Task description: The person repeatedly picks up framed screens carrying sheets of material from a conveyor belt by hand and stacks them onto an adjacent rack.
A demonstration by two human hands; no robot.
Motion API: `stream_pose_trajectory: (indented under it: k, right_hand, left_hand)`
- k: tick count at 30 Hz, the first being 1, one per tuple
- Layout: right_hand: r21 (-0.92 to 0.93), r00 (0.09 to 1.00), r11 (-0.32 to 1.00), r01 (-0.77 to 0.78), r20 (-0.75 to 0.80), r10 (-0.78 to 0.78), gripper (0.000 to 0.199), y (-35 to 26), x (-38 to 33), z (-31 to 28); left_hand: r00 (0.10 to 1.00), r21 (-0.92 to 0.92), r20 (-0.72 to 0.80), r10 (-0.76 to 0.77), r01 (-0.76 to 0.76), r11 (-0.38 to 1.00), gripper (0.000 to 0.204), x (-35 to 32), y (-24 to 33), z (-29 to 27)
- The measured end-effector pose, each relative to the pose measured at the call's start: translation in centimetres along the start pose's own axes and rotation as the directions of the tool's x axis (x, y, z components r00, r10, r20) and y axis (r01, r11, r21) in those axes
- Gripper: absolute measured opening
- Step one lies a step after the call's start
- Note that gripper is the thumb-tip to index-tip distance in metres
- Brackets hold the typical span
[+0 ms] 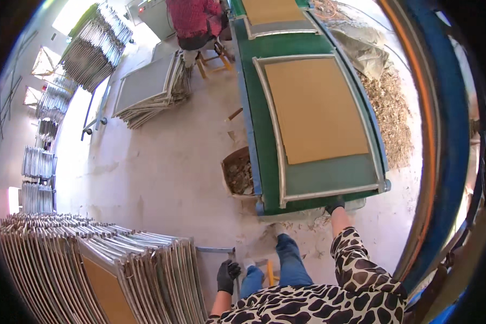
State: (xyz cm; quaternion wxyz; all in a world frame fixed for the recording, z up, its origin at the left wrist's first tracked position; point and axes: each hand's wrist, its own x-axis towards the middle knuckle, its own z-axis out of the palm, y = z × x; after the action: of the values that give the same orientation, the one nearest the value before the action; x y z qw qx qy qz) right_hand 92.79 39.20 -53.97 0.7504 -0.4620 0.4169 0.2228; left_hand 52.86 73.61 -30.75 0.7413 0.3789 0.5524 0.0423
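My left hand, in a black glove, hangs beside my left leg with its fingers curled in. Nothing shows in it, and the closest thing is a tight row of metal-edged frames standing on end. My right hand, also gloved in black, reaches to the near end of a green conveyor belt; its fingers are mostly hidden at the edge. On the belt lies a mesh frame with a pale rim, bearing a brown rectangular sheet. Both hands are apart from the sheet.
Farther up the belt lies another frame with a brown sheet. A person in a red top sits at its left. A stack of frames lies on the floor. A bin of scraps stands left of the belt; loose chips lie right.
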Motion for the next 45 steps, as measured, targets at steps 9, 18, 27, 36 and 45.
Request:
stream_pose_trajectory:
  k: [9,18,27,36,45]
  right_hand:
    - [0.215,0.904,0.955,-0.205,-0.332,0.269,0.055,2.4,-4.7,1.1]
    - [0.15,0.498,0.522,-0.84,0.597,0.629,0.055,17.5,-25.1,19.7]
    - [-0.766,-0.062,0.468,-0.44,0.546,0.835,0.052,20.7,-29.6,32.5]
    - [-0.691,0.495,-0.41,0.595,0.718,-0.49,0.04,-6.6,5.3,19.5]
    - [-0.826,0.824,-0.31,0.471,0.537,-0.181,0.047,-8.1,5.7,12.7]
  left_hand:
    - [0.983,0.055,0.109,-0.146,0.141,0.989,0.034,2.4,-1.1,5.2]
    - [0.783,0.408,0.493,-0.378,0.175,0.896,0.032,5.4,-10.2,11.8]
    - [0.924,0.232,0.247,0.291,-0.348,0.908,0.022,3.3,-1.7,3.9]
    - [0.953,0.159,-0.283,0.107,-0.063,0.985,0.049,6.8,8.8,-18.4]
    - [0.671,0.201,-0.561,0.485,-0.458,0.866,0.046,1.1,11.7,-22.2]
